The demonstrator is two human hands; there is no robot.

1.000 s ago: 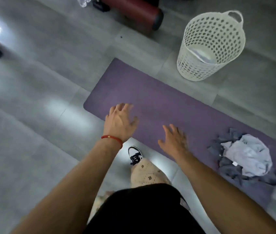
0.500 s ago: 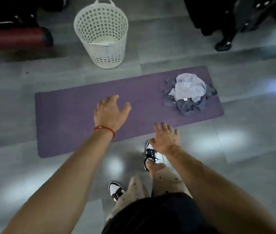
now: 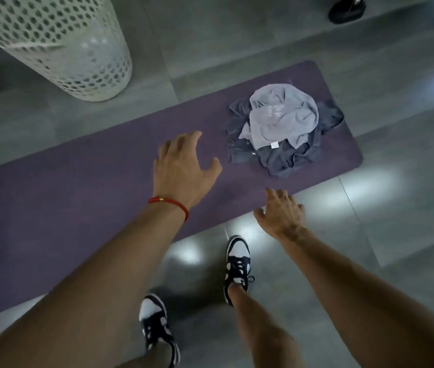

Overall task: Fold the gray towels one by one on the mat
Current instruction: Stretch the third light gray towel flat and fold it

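A purple mat point(image 3: 78, 197) lies across the grey tiled floor. On its right end sits a crumpled pile of towels: a light gray towel point(image 3: 282, 115) on top of darker gray towels point(image 3: 285, 158). My left hand point(image 3: 184, 168), with a red cord at the wrist, hovers over the mat just left of the pile, fingers spread and empty. Over the mat's near edge, below the pile, my right hand point(image 3: 281, 213) is spread and holds nothing. Neither hand touches the towels.
A white perforated laundry basket point(image 3: 59, 43) stands on the floor beyond the mat at the upper left. My two feet in black-and-white sneakers point(image 3: 237, 264) stand on the tiles at the mat's near side. A dark shoe point(image 3: 346, 9) shows at the top right.
The view has swung and come closer: the towel pile is now near the centre and larger. Both empty hands have moved toward the pile, the left one now close beside it.
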